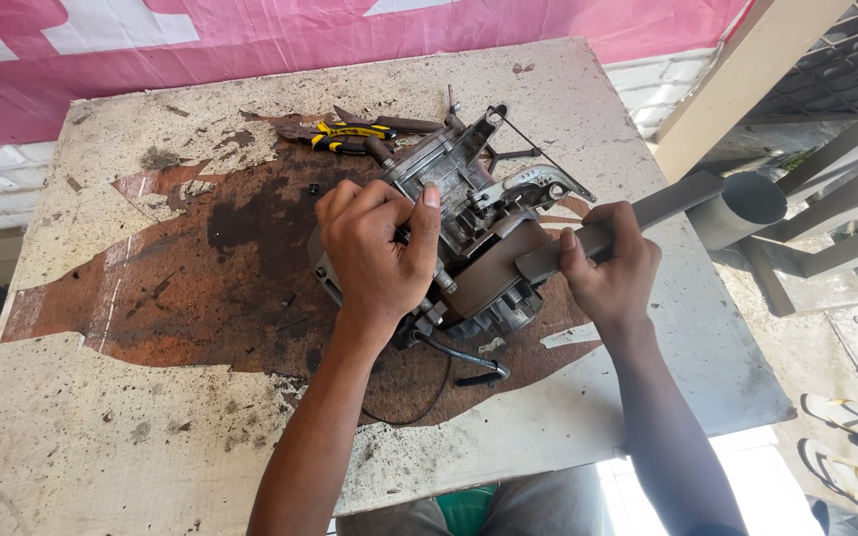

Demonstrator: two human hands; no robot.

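The left hand (pixel 374 243) covers much of the small engine (pixel 469 228), so the part its curled fingers clamp on is hidden; the thumb presses on the metal body. The right hand (pixel 608 268) is closed around a flat grey metal bar (pixel 638 223), whose inner end lies against the engine's brown rounded housing. What the bar bears on cannot be made out. The engine sits between both hands on the stained, worn table (pixel 151 417). A black cable (pixel 464 362) loops out below the left wrist. The table's right edge runs just beyond the right hand, with a grey pipe (pixel 742 203) past it; bare tabletop lies left of the left hand. Yellow-handled pliers (pixel 350 136) lie beyond the left hand, near the engine's far end.
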